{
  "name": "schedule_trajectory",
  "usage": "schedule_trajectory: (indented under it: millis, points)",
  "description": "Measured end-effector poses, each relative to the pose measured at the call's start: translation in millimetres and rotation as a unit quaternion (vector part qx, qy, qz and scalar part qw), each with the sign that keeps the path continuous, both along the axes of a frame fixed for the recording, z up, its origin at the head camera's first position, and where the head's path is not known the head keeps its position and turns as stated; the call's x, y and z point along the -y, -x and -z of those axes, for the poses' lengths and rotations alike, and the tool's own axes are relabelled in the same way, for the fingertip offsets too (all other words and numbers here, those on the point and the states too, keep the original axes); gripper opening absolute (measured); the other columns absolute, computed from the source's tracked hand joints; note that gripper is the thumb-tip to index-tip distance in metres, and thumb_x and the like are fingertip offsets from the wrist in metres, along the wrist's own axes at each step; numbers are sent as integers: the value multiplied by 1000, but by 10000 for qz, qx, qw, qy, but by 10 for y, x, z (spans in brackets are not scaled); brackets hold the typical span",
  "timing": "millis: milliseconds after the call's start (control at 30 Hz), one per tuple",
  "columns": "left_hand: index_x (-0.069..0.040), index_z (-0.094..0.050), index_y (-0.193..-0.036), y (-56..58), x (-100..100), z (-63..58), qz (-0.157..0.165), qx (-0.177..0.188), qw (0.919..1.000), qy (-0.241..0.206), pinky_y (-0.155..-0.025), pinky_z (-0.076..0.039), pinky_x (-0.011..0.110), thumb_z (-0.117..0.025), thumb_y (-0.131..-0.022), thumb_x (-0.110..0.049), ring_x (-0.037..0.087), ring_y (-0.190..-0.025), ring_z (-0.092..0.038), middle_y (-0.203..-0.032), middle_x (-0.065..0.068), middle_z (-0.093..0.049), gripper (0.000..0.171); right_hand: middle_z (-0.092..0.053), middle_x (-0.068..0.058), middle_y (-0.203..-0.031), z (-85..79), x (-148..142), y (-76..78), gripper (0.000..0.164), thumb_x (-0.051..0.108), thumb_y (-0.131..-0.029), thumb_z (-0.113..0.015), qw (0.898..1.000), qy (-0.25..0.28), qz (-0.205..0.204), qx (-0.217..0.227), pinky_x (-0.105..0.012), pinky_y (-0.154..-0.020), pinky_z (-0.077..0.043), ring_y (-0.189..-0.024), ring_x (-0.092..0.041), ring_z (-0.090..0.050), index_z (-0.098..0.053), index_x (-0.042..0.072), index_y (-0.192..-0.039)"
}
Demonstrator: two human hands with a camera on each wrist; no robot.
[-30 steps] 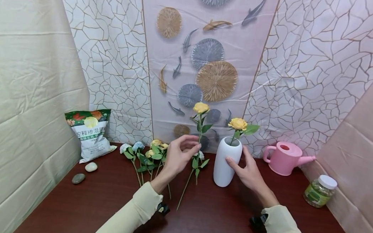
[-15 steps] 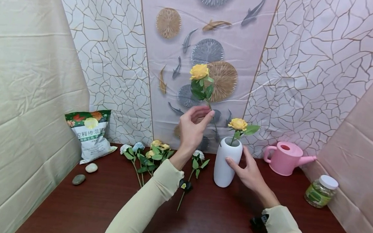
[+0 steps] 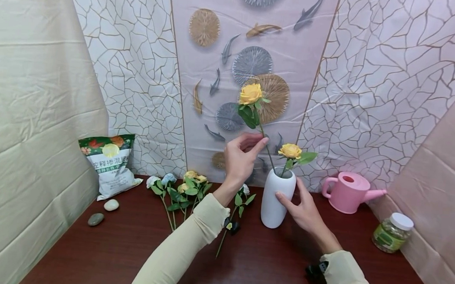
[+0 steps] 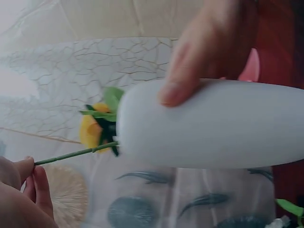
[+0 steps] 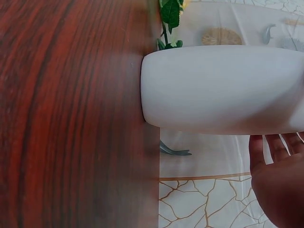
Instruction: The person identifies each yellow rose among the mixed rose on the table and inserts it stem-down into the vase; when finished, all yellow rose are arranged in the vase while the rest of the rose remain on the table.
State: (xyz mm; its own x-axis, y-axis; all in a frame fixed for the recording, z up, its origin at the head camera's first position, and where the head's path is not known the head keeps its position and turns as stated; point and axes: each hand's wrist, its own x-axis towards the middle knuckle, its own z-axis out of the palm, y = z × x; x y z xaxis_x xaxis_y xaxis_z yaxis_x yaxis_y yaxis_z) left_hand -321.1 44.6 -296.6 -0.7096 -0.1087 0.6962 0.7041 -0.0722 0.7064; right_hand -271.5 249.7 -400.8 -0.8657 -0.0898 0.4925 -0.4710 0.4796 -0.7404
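Observation:
A yellow rose (image 3: 251, 94) is held up by my left hand (image 3: 242, 159), which pinches its green stem between thumb and fingers. The lower end of that stem dips into the mouth of a white vase (image 3: 272, 205). My right hand (image 3: 305, 209) grips the vase from the right, thumb across its front; in the right wrist view its fingers (image 5: 280, 149) lie along the vase's side. The vase stands upright on the table. Another yellow rose (image 3: 290, 151) with green leaves leans in it. How deep either stem reaches is hidden inside.
Several white, blue and yellow roses (image 3: 185, 189) lie left of my left arm, with a white rose (image 3: 239, 199) nearer the vase. A pink watering can (image 3: 347, 195) and a lidded jar (image 3: 393, 234) stand right. Far left are a fertilizer bag (image 3: 112, 169) and two stones (image 3: 96, 218).
My left hand has lifted the yellow rose off the table, carried it up and right, then lowered its stem end to the vase mouth. The right hand and vase have stayed put.

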Motion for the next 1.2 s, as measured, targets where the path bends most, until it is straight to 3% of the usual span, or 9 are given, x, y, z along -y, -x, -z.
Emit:
schedule_trajectory:
  millis: [200,433,533,767,900,1200]
  points:
    - [-14,-78,-101,37,-86,237,-173,386,9971,628,-75,-60,25,-78,-89,-30,5,-87,-73,-94,-3,-78,20,-62,-5,-131,-21,6,-18,67,27,-94,-72,10000,-34,-15,-5,-19,-94,-49,-113,-3,-58,-40,13,-150]
    - [-15,-78,-101,-1,-212,447,-291,731,9891,1243,-74,-59,20,-79,-89,-31,2,-84,-72,-92,-6,-78,21,-60,1,-132,217,-97,176,67,32,-93,-73,10000,81,34,-4,-19,-96,-48,-117,-6,-57,-39,29,-151]
    - [-19,-79,-101,-14,-236,502,-382,829,9850,1462,-70,-58,19,-79,-88,-33,0,-82,-71,-91,-9,-78,19,-60,2,-132,245,-112,199,66,34,-94,-73,10000,54,55,-2,-20,-96,-48,-117,-8,-58,-38,33,-150]
    - [-29,-80,-92,4,-214,520,-833,985,9768,1709,-63,-55,21,-78,-85,-47,-4,-76,-68,-83,-16,-75,20,-61,3,-131,242,-119,219,65,35,-94,-72,10000,36,63,-40,-21,-95,-48,-116,-10,-58,-39,35,-149]
    - [-28,-77,-84,22,-192,509,-1018,984,9747,1730,-62,-54,22,-80,-83,-49,-3,-71,-66,-78,-14,-74,21,-61,3,-131,248,-118,224,65,35,-94,-72,9999,10,99,-40,-22,-94,-49,-116,-11,-58,-38,35,-150]
    - [-21,-70,-105,-2,-248,454,-813,603,9844,1440,-68,-56,19,-83,-82,-42,4,-74,-66,-86,-2,-69,34,-61,1,-131,248,-123,222,68,35,-94,-72,9999,-5,103,-25,-22,-93,-51,-115,-11,-59,-36,34,-152]
